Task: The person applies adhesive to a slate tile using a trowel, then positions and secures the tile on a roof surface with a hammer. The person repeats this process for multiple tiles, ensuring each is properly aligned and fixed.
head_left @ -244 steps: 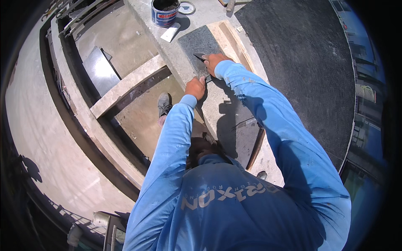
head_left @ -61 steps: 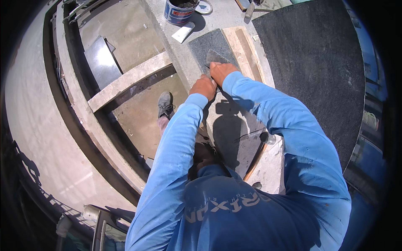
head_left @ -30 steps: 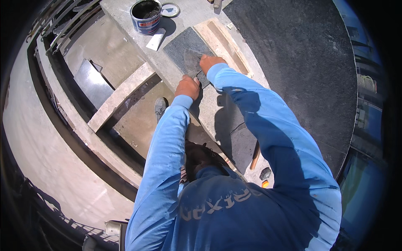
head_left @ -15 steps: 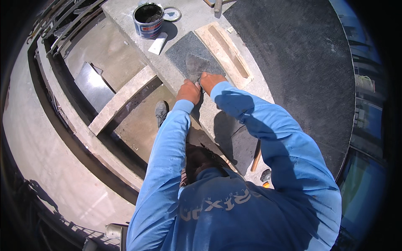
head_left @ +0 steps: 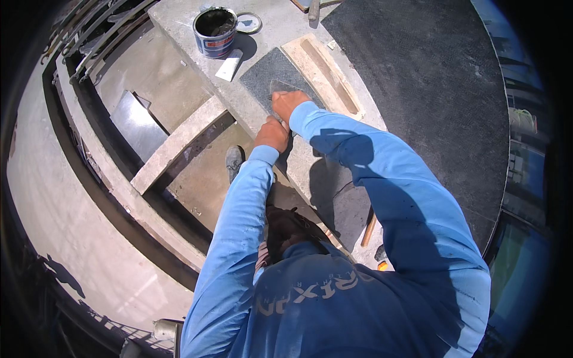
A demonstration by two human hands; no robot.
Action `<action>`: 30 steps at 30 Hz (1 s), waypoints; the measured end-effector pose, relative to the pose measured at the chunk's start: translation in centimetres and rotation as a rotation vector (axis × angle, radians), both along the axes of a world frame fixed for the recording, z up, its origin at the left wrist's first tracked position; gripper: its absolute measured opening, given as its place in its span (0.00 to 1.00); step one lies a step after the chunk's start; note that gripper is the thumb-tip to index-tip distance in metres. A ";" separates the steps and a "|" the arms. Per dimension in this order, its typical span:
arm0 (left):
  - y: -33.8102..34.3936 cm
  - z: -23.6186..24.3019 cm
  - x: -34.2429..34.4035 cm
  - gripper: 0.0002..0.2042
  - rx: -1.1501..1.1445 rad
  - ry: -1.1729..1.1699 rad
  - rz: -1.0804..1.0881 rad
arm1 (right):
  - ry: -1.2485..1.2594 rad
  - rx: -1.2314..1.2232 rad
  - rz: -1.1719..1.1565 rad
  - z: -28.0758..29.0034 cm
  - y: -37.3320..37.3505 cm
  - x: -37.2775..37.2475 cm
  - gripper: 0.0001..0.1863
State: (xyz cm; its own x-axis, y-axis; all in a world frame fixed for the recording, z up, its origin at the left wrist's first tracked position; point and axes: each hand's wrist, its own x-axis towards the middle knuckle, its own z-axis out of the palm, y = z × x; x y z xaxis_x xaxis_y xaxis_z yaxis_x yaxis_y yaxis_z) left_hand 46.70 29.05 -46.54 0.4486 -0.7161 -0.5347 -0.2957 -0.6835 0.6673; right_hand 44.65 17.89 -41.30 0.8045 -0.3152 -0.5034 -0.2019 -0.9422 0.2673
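A speckled dark grey slab (head_left: 258,79) lies on the concrete ledge (head_left: 318,169), beside a pale wooden board with a groove (head_left: 317,68). My right hand (head_left: 289,102) is closed on a wide-bladed scraper (head_left: 279,86) over the slab, its handle hidden by my fingers. My left hand (head_left: 271,134) is closed just below the right one, at the slab's near edge; what it grips is hidden. A can of dark paste (head_left: 215,42), its round lid (head_left: 248,24) and a small white strip (head_left: 229,64) sit at the far end.
A large black sheet (head_left: 418,95) covers the right side. To the left are concrete frames (head_left: 179,143) with recesses and a shiny metal plate (head_left: 136,125). A wooden-handled tool (head_left: 314,15) lies at the top; my shoe (head_left: 234,161) shows on the lower floor.
Since half a second ago my right hand has moved leftward and up, now covering more of the scraper, which sits slightly lower. Over the last seconds both hands have shifted about near the slab's edge.
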 end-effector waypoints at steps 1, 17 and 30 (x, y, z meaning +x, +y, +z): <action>0.2 0.5 -0.4 0.23 0.028 0.020 0.014 | 0.042 0.012 0.005 -0.1 -1.5 0.4 0.15; 4.2 3.9 -0.9 0.21 -0.213 -0.185 0.245 | -0.376 0.303 -0.542 5.8 1.4 -6.3 0.19; 6.8 14.1 -3.1 0.26 -0.217 -0.437 -0.109 | -1.090 1.013 -0.748 7.9 3.4 -10.3 0.25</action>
State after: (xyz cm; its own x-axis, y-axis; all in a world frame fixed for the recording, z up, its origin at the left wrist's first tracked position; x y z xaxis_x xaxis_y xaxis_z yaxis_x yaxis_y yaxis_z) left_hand 43.61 35.82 -32.41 0.5138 -0.8452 -0.1473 -0.6411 -0.4923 0.5887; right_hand 34.33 21.29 -33.36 0.7250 -0.6850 -0.0722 -0.3277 -0.2508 -0.9109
